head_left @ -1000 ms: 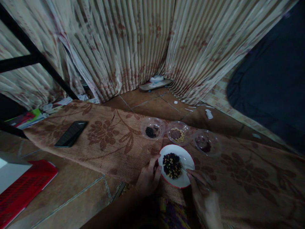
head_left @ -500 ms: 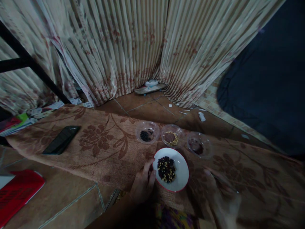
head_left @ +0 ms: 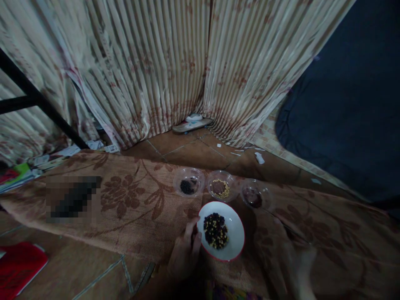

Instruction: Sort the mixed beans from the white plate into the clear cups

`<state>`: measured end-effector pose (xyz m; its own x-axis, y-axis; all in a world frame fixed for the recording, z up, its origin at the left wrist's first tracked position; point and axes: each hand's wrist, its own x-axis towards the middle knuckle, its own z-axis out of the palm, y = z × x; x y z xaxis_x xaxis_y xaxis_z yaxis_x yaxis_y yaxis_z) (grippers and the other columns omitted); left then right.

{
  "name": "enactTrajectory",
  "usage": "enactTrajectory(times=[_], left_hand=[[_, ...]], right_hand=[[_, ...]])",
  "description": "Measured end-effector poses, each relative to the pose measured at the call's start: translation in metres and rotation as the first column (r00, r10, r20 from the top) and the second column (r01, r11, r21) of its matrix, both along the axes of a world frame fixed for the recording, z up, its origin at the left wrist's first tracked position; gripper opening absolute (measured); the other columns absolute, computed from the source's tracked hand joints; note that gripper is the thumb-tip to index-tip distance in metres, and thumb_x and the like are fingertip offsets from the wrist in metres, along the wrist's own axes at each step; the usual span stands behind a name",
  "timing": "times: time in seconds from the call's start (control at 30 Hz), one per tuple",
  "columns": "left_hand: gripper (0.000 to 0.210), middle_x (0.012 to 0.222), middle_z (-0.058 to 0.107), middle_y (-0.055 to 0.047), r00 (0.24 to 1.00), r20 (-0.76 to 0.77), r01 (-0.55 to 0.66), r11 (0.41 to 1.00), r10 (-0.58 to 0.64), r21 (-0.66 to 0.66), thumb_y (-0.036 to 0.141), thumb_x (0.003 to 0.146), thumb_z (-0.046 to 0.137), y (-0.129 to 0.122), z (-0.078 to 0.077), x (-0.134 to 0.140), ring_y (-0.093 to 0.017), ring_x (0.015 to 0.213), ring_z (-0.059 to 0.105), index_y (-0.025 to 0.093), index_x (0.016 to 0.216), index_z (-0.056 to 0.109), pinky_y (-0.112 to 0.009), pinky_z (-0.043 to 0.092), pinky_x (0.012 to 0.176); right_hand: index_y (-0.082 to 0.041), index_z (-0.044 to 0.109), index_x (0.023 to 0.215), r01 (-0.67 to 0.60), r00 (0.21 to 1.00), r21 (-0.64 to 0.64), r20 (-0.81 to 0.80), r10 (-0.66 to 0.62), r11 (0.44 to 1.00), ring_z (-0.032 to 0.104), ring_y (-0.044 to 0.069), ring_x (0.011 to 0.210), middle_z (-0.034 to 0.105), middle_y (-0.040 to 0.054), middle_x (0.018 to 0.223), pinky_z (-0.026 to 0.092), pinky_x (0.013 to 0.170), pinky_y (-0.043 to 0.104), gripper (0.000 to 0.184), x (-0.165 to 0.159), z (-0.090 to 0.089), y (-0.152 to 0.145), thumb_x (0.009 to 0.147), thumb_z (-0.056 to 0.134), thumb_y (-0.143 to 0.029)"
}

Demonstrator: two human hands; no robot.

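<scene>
A white bowl (head_left: 236, 233) with a red rim holds a heap of dark beans and yellow kernels (head_left: 215, 233). At its left edge my left hand (head_left: 185, 252) is closed on the rim, thumb and fingers gripping it. My right hand (head_left: 292, 254), smeared by motion, is to the right of the bowl, closed around a thin, slender tool (head_left: 292, 230) too blurred to name. Behind the bowl stand three clear plastic cups: the left cup (head_left: 200, 183) has small black beans, the middle cup (head_left: 221, 173) yellow kernels, the right cup (head_left: 265, 198) dark reddish beans.
The cups and bowl rest on a brown flowered cloth (head_left: 137, 225). A pixelated dark object (head_left: 75, 198) lies on its left part. Striped curtains (head_left: 150, 75) hang behind, with a skateboard (head_left: 192, 126) on the tiled floor. A red item (head_left: 21, 266) is at lower left.
The whole view has shifted, so the bowl and cups appear lower and slightly left. My right hand has moved a little nearer the right cup. My left hand stays on the bowl.
</scene>
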<state>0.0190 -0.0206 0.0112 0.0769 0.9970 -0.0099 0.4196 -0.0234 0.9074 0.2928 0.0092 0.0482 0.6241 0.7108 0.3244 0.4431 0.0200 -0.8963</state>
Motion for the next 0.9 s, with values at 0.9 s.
enactTrajectory(times=[0.9], left_hand=[[0.039, 0.112, 0.07, -0.004, 1.0, 0.01, 0.002, 1.0, -0.002, 0.014, 0.027, 0.097, 0.04, -0.001, 0.003, 0.002, -0.017, 0.095, 0.068, 0.022, 0.136, 0.043, -0.03, 0.052, 0.089]], right_hand=[[-0.024, 0.075, 0.086, -0.328, 0.888, -0.325, 0.215, 0.407, 0.887, 0.069, 0.024, 0.089, 0.075, 0.0076, 0.096, 0.055, 0.077, 0.035, 0.033, -0.048, -0.02, -0.046, 0.086, 0.058, -0.053]])
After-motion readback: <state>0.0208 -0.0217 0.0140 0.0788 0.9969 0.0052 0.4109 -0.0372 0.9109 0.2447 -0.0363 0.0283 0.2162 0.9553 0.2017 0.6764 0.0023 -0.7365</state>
